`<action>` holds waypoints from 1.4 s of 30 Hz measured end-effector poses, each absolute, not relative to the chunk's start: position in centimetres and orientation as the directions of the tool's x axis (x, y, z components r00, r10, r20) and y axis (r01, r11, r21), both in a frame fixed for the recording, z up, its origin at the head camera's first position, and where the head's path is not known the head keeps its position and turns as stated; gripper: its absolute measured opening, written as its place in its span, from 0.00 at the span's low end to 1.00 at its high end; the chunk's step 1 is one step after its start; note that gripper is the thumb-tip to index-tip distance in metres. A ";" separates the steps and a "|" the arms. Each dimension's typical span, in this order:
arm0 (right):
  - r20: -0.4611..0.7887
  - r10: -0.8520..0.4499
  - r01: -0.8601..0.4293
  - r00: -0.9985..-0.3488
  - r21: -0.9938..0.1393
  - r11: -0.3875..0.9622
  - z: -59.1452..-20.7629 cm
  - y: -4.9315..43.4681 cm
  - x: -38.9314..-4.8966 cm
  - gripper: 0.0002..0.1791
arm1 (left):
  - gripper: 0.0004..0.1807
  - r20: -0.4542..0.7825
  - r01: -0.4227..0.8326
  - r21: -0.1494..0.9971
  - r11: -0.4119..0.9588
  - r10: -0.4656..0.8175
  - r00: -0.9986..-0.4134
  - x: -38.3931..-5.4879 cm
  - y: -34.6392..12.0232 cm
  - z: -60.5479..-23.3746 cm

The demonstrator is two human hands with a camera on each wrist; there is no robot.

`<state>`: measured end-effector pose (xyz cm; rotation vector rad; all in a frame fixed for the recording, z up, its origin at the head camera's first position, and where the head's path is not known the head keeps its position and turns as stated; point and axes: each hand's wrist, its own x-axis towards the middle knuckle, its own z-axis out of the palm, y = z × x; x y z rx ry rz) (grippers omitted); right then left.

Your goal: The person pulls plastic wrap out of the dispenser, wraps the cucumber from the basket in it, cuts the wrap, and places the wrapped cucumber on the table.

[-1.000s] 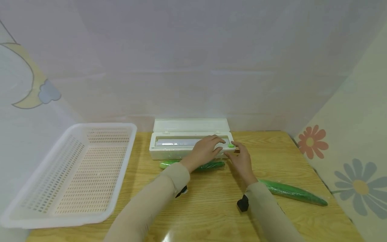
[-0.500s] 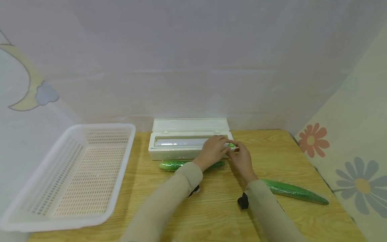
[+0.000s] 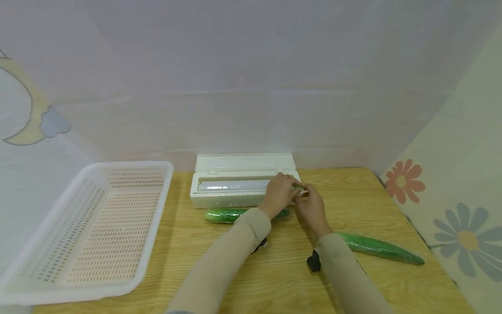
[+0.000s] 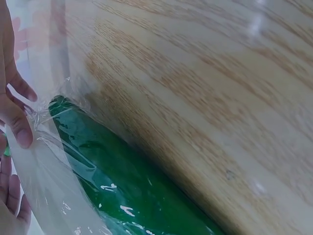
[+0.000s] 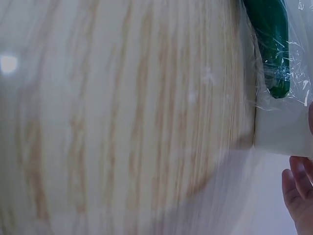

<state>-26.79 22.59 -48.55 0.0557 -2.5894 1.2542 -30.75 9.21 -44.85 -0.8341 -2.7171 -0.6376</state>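
A white cling film dispenser box (image 3: 223,200) stands lid-up at the back, with a film roll (image 3: 235,185) inside. At its right end my left hand (image 3: 278,192) pinches the green slide cutter (image 4: 7,149), mostly hidden by fingers. Beside it, my right hand (image 3: 311,209) grips the same box end; its thumb presses the film on the front face in the left wrist view. Clear film hangs over the front. A film-wrapped cucumber (image 3: 225,215) lies along the box's front, partly behind my left wrist, its dark tip (image 5: 279,88) showing in the right wrist view.
A white perforated plastic basket (image 3: 141,279) stands at the left of the wooden table (image 3: 270,279). A second wrapped cucumber (image 3: 380,246) lies at the right, beyond my right sleeve. A pale curtain (image 3: 251,87) hangs close behind the box.
My left hand has moved right along the box to the green slide cutter, meeting my right hand's fingers. More of the front cucumber shows at its left. The right hand has stayed nearly still.
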 end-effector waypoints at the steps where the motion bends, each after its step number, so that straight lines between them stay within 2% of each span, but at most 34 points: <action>1: 0.253 0.079 -0.150 -0.964 -0.765 0.626 -48.5 22.6 -26.8 0.27 | 0.12 0.329 0.576 0.343 0.742 0.479 -0.813 -30.7 9.1 -44.8; 23: 0.339 0.083 -0.212 -0.937 -0.743 0.635 -48.6 22.3 -27.3 0.26 | 0.12 0.327 0.573 0.306 0.760 0.481 -0.813 -30.3 8.0 -44.5; 42: 0.323 0.112 -0.180 -0.940 -0.746 0.642 -49.0 22.8 -27.3 0.28 | 0.12 0.321 0.597 0.416 0.686 0.503 -0.802 -31.0 3.8 -45.5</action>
